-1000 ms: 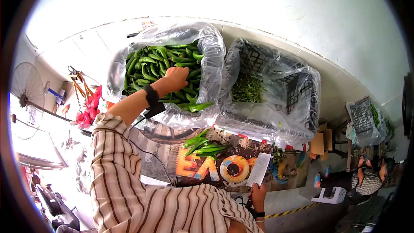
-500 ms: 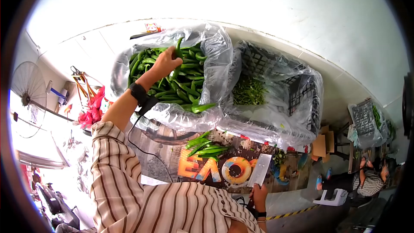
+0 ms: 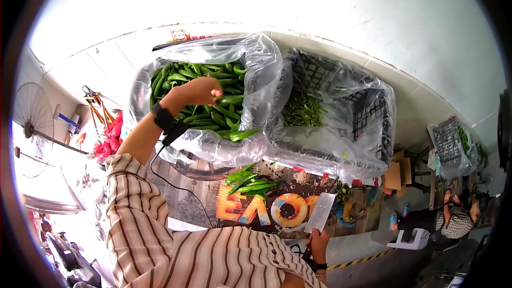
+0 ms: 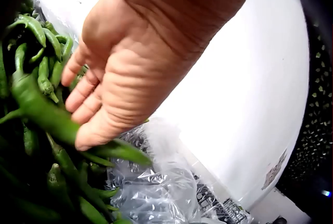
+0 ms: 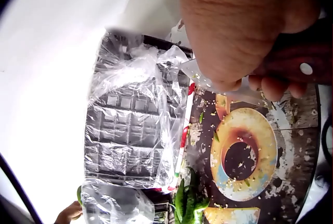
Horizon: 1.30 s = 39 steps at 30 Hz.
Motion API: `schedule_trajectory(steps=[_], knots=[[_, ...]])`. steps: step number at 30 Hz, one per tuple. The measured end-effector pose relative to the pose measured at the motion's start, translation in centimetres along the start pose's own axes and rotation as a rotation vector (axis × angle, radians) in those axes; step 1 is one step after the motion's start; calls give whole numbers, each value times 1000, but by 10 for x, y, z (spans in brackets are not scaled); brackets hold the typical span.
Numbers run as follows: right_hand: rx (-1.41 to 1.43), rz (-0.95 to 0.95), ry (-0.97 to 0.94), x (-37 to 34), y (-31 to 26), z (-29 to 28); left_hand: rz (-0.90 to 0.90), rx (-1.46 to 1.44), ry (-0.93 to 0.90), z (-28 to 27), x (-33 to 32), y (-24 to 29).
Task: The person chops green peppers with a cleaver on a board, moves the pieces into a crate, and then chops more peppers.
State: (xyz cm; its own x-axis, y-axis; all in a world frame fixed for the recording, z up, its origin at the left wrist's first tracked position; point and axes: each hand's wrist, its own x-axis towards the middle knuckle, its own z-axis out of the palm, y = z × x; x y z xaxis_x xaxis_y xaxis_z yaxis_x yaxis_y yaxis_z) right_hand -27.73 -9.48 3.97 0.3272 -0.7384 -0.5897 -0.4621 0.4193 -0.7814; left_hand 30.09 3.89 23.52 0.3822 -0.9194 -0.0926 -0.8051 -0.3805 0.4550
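Over the left crate of green peppers (image 3: 184, 74), my left hand (image 3: 197, 92) is raised with its fingers bent. The left wrist view shows that hand (image 4: 125, 73) pinching a long green pepper (image 4: 47, 112) between thumb and fingers, above many others. My right hand (image 3: 319, 241) grips a cleaver (image 3: 321, 210) at the table's front edge, blade pointing away. In the right wrist view the hand (image 5: 244, 31) wraps around its dark red handle (image 5: 317, 60), hiding part of the blade. Several peppers (image 3: 250, 184) lie in a small pile on the printed table cover (image 3: 197, 202).
A second plastic-lined crate (image 3: 368, 122) with small green pieces (image 3: 304, 111) stands right of the pepper crate. A cable (image 3: 184, 189) crosses the table's left side. At the far right are a cardboard box (image 3: 393, 176) and a seated person (image 3: 453, 218) by a white stool (image 3: 413, 239).
My left hand went from among the peppers to lifting one upright, then moved slightly left and lower with its wrist turned. The right hand and cleaver have stayed nearly still.
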Motion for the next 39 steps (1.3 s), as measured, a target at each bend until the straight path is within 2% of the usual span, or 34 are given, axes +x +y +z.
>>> schedule_trajectory(steps=[2,3,4,6,10,14,16,18,20,22,24,25,26,28,32,36,38,39], knots=[[19,18,5,2,0,0,9,199,-60,3,0,-3],[3,30,9,1,0,0,54,47,101,11,5,-9],[-15,45,14,0,0,1,58,48,98,5,9,4],[-7,45,26,-1,-3,3,-33,-114,359,-3,22,33],[9,5,29,-4,-8,2,-123,-122,446,-11,53,41],[-24,19,48,-7,0,-1,-20,-107,338,2,84,55],[31,28,44,-4,3,-1,80,332,205,11,95,63],[23,26,50,-4,3,-1,125,327,180,27,103,60],[18,25,54,-6,2,-1,-13,497,-176,33,105,72],[10,35,85,-6,1,1,-20,450,-180,34,100,79],[8,36,77,-7,2,0,-38,476,-389,30,93,85],[-2,25,64,-7,3,-1,65,534,-345,35,87,78],[1,30,65,-6,4,-2,67,535,-350,39,84,80],[20,29,66,-5,5,-1,95,829,-375,43,78,92],[43,45,67,-5,5,1,63,1010,-449,57,84,109],[83,66,76,-7,5,0,84,963,-407,77,105,89],[107,74,73,-8,10,-1,-9,768,-257,79,114,73],[95,62,80,-9,13,-3,7,692,-206,74,117,74]])
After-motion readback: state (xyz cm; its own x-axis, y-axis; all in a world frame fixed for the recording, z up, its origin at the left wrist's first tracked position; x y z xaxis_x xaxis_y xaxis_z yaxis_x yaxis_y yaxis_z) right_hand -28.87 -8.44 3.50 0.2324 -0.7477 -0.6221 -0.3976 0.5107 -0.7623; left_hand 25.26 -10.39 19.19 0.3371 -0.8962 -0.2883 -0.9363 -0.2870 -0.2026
